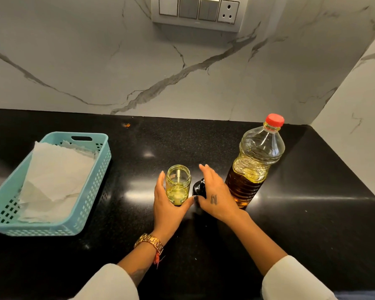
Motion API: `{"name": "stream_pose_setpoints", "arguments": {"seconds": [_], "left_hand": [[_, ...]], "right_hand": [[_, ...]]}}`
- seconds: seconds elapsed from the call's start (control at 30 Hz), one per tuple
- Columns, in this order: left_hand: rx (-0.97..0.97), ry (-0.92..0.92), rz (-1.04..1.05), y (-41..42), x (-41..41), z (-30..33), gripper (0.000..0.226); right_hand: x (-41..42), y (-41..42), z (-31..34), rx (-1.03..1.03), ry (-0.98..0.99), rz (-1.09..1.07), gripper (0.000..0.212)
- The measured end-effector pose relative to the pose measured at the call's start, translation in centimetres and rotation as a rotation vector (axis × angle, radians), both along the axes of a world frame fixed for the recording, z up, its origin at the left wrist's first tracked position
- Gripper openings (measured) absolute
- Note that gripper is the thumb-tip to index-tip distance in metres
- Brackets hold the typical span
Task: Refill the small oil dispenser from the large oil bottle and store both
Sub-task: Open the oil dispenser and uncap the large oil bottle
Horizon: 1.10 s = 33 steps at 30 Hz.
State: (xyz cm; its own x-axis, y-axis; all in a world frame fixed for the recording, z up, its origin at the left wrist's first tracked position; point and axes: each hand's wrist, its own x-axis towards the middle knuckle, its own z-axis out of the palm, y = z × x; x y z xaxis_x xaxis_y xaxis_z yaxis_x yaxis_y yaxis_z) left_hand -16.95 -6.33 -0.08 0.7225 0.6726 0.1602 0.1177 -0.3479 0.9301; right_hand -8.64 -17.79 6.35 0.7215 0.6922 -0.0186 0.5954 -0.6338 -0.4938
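No brand or label can be read on anything here; the big oil bottle (256, 161) is bare clear plastic with a red cap (274, 120) screwed on, and the only mark near it is a small dark tattoo on the back of the right hand (217, 198), too small to read. The bottle stands upright on the black counter (312, 213), roughly half full of golden oil, darker toward its base. Just to the left of it, the right hand lies over a black lid (199, 188) resting on the counter, fingers stretched forward and the thumb tucked against the lid's near side; whether it actually grips the lid I cannot tell. Left again of the lid stands the small glass jar (178, 185), open at the mouth, with a thin layer of pale yellow oil in the bottom and a white tube showing upright inside. The left hand (168, 204), a gold watch (149, 242) on its wrist, wraps the jar from the near side, thumb on its right, fingers on its left. Well to the left of the big bottle sits a light blue plastic basket (91, 191) lined with crumpled white paper (56, 176). Behind the bottle, up on the marble wall (95, 61), is a switch plate (198, 11) with a socket.
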Motion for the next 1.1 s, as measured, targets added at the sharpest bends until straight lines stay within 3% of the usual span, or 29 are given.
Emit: {"name": "stream_pose_setpoints", "arguments": {"seconds": [0.1,0.33,0.53,0.67,0.73,0.87,1.1], "left_hand": [[-0.019,-0.037,-0.065,0.8,-0.7,1.5,0.103],[0.260,-0.186,-0.254,4.8,-0.8,8.5,0.081],[0.422,-0.280,-0.438,2.0,0.7,14.0,0.075],[0.428,-0.214,-0.564,-2.4,2.9,14.5,0.081],[0.394,-0.167,-0.594,-4.3,4.5,14.4,0.085],[0.299,-0.152,-0.569,-6.7,7.5,14.3,0.088],[0.190,-0.181,-0.526,-7.8,8.9,14.0,0.067]], "right_hand": [[-0.4,-0.3,3.5,0.151,-0.116,0.014,0.075],[-0.6,-2.9,15.6,0.463,-0.399,0.128,0.048],[3.0,-7.0,20.2,0.443,-0.626,-0.075,0.046],[5.7,-8.7,18.7,0.340,-0.591,-0.161,0.066],[6.3,-9.0,17.8,0.306,-0.543,-0.153,0.066],[6.8,-9.2,16.6,0.289,-0.511,-0.100,0.051],[7.9,-9.7,16.7,0.294,-0.373,0.051,0.026]]}}
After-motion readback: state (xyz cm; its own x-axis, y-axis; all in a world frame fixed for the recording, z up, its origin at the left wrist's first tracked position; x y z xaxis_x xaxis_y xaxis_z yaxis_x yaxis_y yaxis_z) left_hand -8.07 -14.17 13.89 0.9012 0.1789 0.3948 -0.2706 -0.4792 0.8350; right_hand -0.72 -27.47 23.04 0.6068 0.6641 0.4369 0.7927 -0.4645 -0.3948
